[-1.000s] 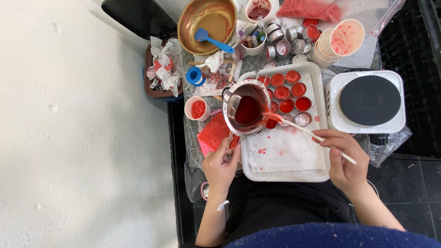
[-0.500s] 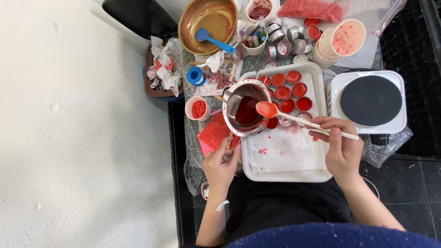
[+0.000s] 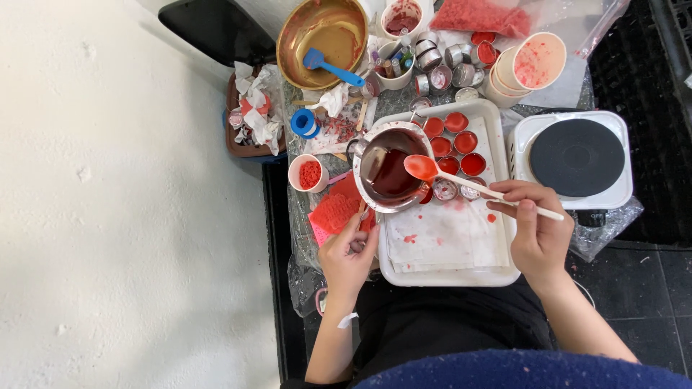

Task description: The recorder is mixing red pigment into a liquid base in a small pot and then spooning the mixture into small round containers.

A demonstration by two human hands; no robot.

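My left hand [image 3: 347,254] grips the handle of a small metal pot [image 3: 390,171] of dark red liquid, held over the white tray [image 3: 447,277]. My right hand [image 3: 534,230] holds a white spoon [image 3: 461,181] whose bowl, filled with red liquid, hovers at the pot's right rim. Just behind the spoon, several small round tins [image 3: 461,142] filled with red sit in rows on the tray. A stained white paper [image 3: 450,234] lines the tray's near half.
A white hot plate with a black disc [image 3: 574,158] stands right of the tray. A brass bowl with a blue spatula [image 3: 322,37], paper cups [image 3: 530,63], empty tins [image 3: 445,54], a cup of red bits [image 3: 308,173] and a box of crumpled tissues [image 3: 252,112] crowd the back and left.
The spoon has come up out of the tray area to the pot's rim with red liquid in its bowl. My right hand shifted a little up and left. The pot stays held.
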